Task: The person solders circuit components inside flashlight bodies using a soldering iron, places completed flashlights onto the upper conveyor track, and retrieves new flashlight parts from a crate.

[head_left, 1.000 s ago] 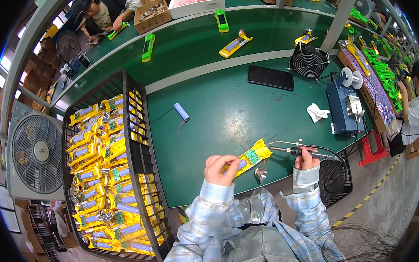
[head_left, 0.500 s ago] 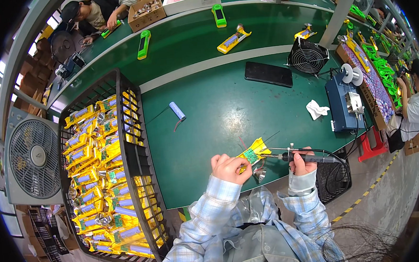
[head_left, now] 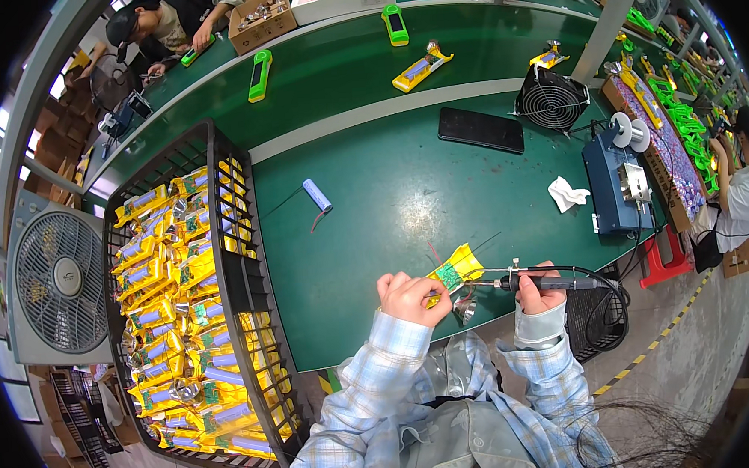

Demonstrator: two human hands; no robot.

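Nearest, my left hand (head_left: 411,297): I see it closed around the lower end of a yellow part (head_left: 452,272), fingers curled, holding it up just over the near edge of the green table (head_left: 389,190).
Right hand (head_left: 539,291): wrapped tight on the dark grip of a soldering iron (head_left: 527,282); its thin metal tip points left toward the yellow part, and a black cord loops off to the right.
Yellow part: a small moulded plastic shell with a green circuit board set in its face and fine red and dark wires sticking up. I judge it light and stiff, but the wires and board look easy to damage, so the plastic edges are the place to take hold, as my left hand does.
Soldering iron: slim, hard, and I judge it hot at the tip; only the handle is safe to hold.
Table surface: smooth, glossy green, with glare.
Left of me: a black wire basket (head_left: 229,243) packed with more yellow parts and blue cylinders in rows.
Further out: a single blue battery cell (head_left: 316,195) with a loose wire lies alone on the table; a crumpled white cloth (head_left: 568,194) lies beside a blue box-shaped unit (head_left: 616,181).
Farthest: a flat black slab (head_left: 480,130), a small round fan (head_left: 550,101), and other people at the next bench.
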